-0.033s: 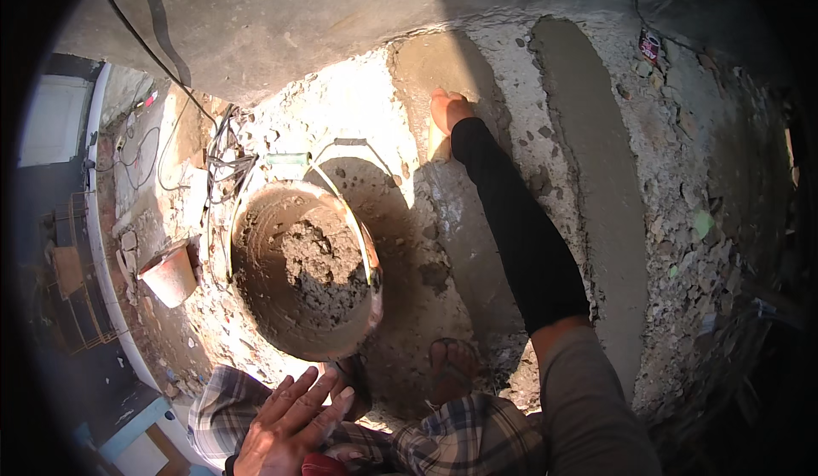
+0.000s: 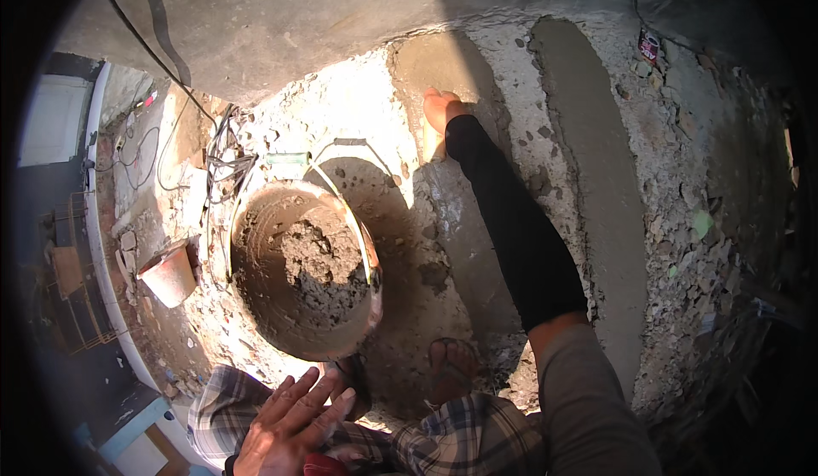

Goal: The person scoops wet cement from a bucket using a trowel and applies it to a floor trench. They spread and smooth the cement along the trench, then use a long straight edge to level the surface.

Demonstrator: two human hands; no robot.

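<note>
The right hand (image 2: pixel 441 111), arm (image 2: pixel 520 229) outstretched, grips a tan block (image 2: pixel 433 144). The left hand (image 2: pixel 291 429) extends its fingers, a bucket (image 2: pixel 260 301) just ahead.

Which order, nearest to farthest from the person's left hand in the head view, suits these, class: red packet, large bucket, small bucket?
1. Large bucket: just ahead of the left hand.
2. Small bucket: ahead, toward the left.
3. Red packet: far upper right.
</note>
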